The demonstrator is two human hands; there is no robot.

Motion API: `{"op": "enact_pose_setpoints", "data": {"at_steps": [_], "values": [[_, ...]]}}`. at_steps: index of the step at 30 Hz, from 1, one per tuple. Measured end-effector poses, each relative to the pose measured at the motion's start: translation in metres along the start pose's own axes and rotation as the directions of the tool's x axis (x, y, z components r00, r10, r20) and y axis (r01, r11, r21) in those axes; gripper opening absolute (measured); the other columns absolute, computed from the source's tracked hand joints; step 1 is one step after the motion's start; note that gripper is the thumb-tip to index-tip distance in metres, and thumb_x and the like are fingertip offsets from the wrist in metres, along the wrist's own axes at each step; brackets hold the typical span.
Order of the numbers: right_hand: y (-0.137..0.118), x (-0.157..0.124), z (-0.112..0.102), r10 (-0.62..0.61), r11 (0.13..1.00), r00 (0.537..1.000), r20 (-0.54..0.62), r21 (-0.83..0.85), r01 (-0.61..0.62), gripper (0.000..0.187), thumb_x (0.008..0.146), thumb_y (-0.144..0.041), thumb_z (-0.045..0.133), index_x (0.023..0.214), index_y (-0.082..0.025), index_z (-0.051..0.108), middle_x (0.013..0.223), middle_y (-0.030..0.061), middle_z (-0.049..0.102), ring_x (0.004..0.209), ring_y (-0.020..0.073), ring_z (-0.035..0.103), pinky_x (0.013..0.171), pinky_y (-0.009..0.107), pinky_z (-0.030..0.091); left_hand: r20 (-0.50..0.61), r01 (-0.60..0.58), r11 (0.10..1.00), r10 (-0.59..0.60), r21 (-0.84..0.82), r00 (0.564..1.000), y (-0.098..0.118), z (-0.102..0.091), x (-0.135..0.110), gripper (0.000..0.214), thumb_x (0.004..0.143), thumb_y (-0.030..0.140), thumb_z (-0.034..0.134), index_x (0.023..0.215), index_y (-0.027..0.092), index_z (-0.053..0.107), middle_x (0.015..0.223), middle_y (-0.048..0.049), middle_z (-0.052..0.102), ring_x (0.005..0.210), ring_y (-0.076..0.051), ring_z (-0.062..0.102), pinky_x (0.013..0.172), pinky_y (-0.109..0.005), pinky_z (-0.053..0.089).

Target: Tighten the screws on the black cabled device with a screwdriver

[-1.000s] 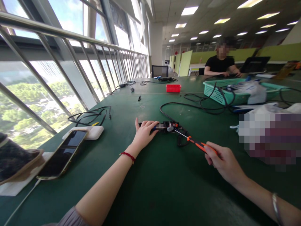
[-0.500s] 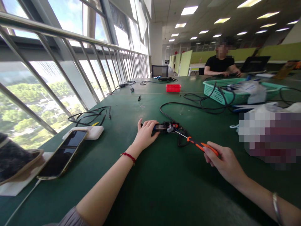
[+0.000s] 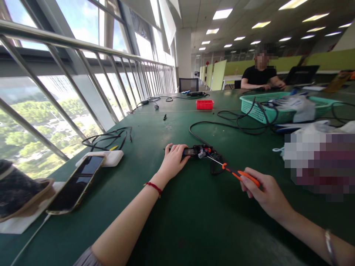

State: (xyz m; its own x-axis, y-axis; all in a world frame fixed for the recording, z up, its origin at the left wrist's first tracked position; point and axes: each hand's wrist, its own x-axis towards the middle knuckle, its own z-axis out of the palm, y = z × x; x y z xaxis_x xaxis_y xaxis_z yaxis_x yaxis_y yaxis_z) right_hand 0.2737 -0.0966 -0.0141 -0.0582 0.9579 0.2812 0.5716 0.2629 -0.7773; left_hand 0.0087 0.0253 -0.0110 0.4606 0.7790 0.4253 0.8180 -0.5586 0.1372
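Green worktable (image 3: 194,229), small black device (image 3: 198,151) near its middle.
Held down by left hand (image 3: 173,162), fingers curled over one end; orange screwdriver (image 3: 233,171) pinched tight in right hand (image 3: 266,194), tip seemingly on the device. Best pressed flat, shaft steady.

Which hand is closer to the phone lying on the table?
The left. The left hand rests on a small black device right of the phone; the right hand, holding an orange screwdriver, is farther right.
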Motion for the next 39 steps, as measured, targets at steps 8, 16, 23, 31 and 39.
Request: {"op": "enact_pose_setpoints", "data": {"at_steps": [8, 16, 23, 31, 39], "values": [[-0.0059, 0.0022, 0.0002, -0.041, 0.999, 0.993, -0.113, -0.032, 0.038, 0.025, 0.086, -0.041, 0.051, 0.071, -0.022, 0.051, 0.056, -0.0035, 0.051, 0.049, 0.0120, 0.049, 0.049, 0.025, 0.039, 0.006, 0.003, 1.000, -0.003, 0.010, 1.000, 0.0005, -0.0004, 0.0008, 0.025, 0.091, 0.030, 0.048, 0.114, 0.021, 0.049, 0.115, -0.0060, 0.062, 0.110, -0.022, 0.053, 0.109, -0.045, 0.024], [0.0016, 0.0016, -0.0003, 0.100, 0.994, 0.993, -0.059, 0.046, -0.097, 0.043, 0.090, -0.053, 0.041, 0.062, -0.022, 0.051, 0.047, -0.0032, 0.047, 0.043, 0.0124, 0.047, 0.044, 0.026, 0.038, 0.005, -0.001, 1.000, 0.001, 0.015, 1.000, -0.0009, 0.0003, 0.0015, 0.025, 0.091, 0.030, 0.049, 0.114, 0.020, 0.049, 0.114, -0.0063, 0.061, 0.109, -0.022, 0.053, 0.108, -0.045, 0.025], [-0.0021, 0.0000, 0.0004, 0.065, 0.993, 0.989, -0.130, 0.102, -0.052, 0.020, 0.087, -0.042, 0.052, 0.088, -0.022, 0.049, 0.063, -0.0030, 0.057, 0.051, 0.0128, 0.055, 0.047, 0.025, 0.043, -0.011, -0.017, 1.000, 0.017, 0.014, 1.000, -0.0025, 0.0025, 0.0015, 0.025, 0.090, 0.029, 0.050, 0.114, 0.020, 0.048, 0.114, -0.0065, 0.061, 0.108, -0.023, 0.053, 0.106, -0.043, 0.026], [-0.0026, 0.0025, -0.0008, 0.042, 0.999, 0.999, 0.005, 0.032, -0.042, 0.039, 0.088, -0.050, 0.046, 0.061, -0.022, 0.049, 0.050, -0.0028, 0.052, 0.042, 0.0111, 0.050, 0.044, 0.024, 0.041, -0.005, 0.000, 1.000, 0.000, 0.014, 1.000, 0.0008, 0.0008, 0.0019, 0.025, 0.088, 0.026, 0.050, 0.113, 0.021, 0.049, 0.113, -0.0069, 0.061, 0.108, -0.023, 0.053, 0.104, -0.044, 0.027], [-0.0059, -0.0002, 0.0000, -0.026, 1.000, 0.996, -0.088, -0.010, 0.025, 0.023, 0.085, -0.043, 0.053, 0.078, -0.022, 0.050, 0.061, -0.0028, 0.056, 0.046, 0.0107, 0.052, 0.045, 0.024, 0.042, -0.011, 0.000, 1.000, 0.001, 0.027, 1.000, 0.0013, 0.0017, 0.0020, 0.025, 0.087, 0.025, 0.050, 0.112, 0.020, 0.049, 0.112, -0.0069, 0.062, 0.107, -0.024, 0.053, 0.103, -0.043, 0.028]]}}
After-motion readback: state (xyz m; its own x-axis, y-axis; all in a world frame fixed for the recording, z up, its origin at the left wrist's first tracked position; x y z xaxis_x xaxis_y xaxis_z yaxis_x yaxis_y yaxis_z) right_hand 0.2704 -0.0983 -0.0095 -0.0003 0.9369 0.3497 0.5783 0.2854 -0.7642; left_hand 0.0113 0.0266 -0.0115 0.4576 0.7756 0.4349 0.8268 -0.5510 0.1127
